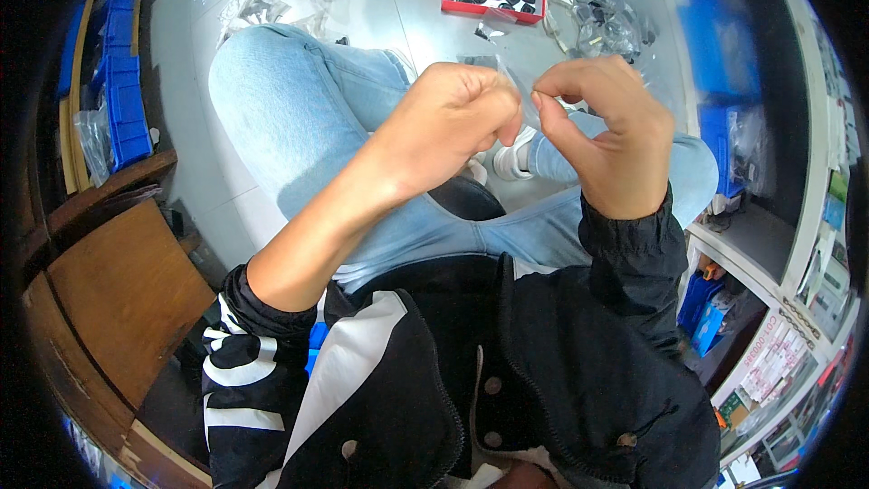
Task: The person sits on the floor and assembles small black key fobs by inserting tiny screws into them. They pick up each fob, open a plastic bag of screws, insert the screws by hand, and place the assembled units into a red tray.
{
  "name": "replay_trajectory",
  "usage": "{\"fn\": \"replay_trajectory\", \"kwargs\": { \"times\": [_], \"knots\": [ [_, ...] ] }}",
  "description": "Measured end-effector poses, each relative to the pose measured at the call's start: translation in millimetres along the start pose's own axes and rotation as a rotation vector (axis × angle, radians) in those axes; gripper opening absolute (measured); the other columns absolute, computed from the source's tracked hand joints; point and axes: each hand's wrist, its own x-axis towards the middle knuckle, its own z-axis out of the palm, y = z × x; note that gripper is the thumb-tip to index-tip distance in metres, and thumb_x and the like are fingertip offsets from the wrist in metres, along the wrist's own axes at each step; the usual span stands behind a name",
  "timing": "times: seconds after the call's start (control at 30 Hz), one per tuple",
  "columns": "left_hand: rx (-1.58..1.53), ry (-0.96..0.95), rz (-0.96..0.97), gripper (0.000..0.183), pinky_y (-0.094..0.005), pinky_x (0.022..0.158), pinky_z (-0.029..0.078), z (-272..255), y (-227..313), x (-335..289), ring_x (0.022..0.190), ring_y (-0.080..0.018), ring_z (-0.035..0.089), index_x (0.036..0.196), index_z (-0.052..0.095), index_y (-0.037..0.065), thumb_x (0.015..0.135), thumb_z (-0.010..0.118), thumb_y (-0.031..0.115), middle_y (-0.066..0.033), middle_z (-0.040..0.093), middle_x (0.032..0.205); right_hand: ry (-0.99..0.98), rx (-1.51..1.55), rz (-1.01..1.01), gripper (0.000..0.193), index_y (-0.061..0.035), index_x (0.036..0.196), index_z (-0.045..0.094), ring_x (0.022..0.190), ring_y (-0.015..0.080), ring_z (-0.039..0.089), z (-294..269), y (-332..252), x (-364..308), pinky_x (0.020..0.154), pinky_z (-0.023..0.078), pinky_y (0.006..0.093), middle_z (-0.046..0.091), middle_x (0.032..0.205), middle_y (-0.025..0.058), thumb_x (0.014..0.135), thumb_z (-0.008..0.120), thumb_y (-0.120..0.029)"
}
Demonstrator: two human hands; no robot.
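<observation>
Left hand: the left hand [448, 122] is raised over the lap, curled into a loose fist, with thumb and forefinger pressed together on the edge of a clear plastic bag [507, 81].
Right hand: the right hand [606, 131] is raised just beside the left one, thumb and forefinger tips pinched together at the same bag; the other fingers [634, 81] are curled in.
Bag position: the clear plastic bag lies between the two hands, at the fingertips, above the knees. It is thin and see-through, and most of it is hidden by the hands. What it contains cannot be told.
Gap between hands: the thumbs are close together, nearly touching; whether they touch cannot be told.
Posture: the person is seated, with legs in light blue jeans [299, 100] and a white shoe [511, 158] showing below the hands.
Clothing: black jacket [579, 353] with white stripes on the left sleeve; the left sleeve is pushed up the forearm.
Floor: a red tray [493, 9] of small black parts lies on the pale floor [398, 23] ahead of the knees, well apart from the hands.
Loose bags: more clear bags [597, 23] lie just beside the tray.
Left side: blue bins [122, 91] and a brown wooden stool [118, 290].
Right side: white shelves [797, 244] with small packets.
</observation>
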Motion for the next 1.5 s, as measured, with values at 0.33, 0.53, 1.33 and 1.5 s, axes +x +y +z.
{"fn": "replay_trajectory", "kwargs": {
  "times": [0.33, 0.53, 1.33, 1.5],
  "knots": [
    [0.066, -0.01, 0.012, 0.024, -0.0183, 0.037, 0.014, -5.4, -1.0, -4.7, 0.041, -0.0002, 0.02, 0.064, 0.05, 0.006, 0.084, 0.042, 0.017, 0.0094, 0.028, 0.047, 0.025, -0.044, -0.098, 0.015, -0.0065, 0.077, 0.06, 0.076, 0.0232, 0.054, -4.7, 2.7, 0.9, 0.066, 0.04, 0.0317, 0.058, 0.078, 0.0038, 0.064, 0.065, -0.001],
    [-0.224, -0.006, -0.131, 0.027, -0.0184, 0.034, 0.014, -9.8, 5.6, -4.2, 0.038, -0.0012, 0.019, 0.063, 0.045, 0.005, 0.085, 0.04, 0.019, 0.0079, 0.027, 0.046, 0.04, 0.401, 0.236, 0.03, -0.0042, 0.099, 0.061, 0.086, 0.0163, 0.057, -13.9, -1.5, -4.1, 0.078, 0.042, 0.0299, 0.062, 0.092, 0.0079, 0.069, 0.067, -0.006],
    [-0.458, 0.104, 0.26, 0.016, -0.018, 0.034, 0.016, 12.8, 18.2, 10.8, 0.038, 0.0, 0.026, 0.09, 0.059, 0.0, 0.08, 0.062, 0.012, 0.0043, 0.046, 0.056, -0.033, 1.858, 0.555, 0.038, -0.0033, 0.122, 0.042, 0.107, 0.0194, 0.049, -10.3, 19.1, 24.2, 0.09, 0.037, 0.0324, 0.051, 0.118, 0.0105, 0.094, 0.03, -0.026],
    [-0.456, 0.141, 0.257, 0.015, -0.0178, 0.034, 0.017, 15.3, 19.4, 8.3, 0.038, -0.0003, 0.028, 0.087, 0.059, -0.001, 0.08, 0.063, 0.012, 0.0033, 0.048, 0.057, -0.103, 1.88, 0.494, 0.037, -0.0034, 0.122, 0.042, 0.107, 0.019, 0.049, -14.1, 19.7, 24.1, 0.091, 0.037, 0.0335, 0.052, 0.118, 0.0098, 0.094, 0.032, -0.026]
  ]
}}
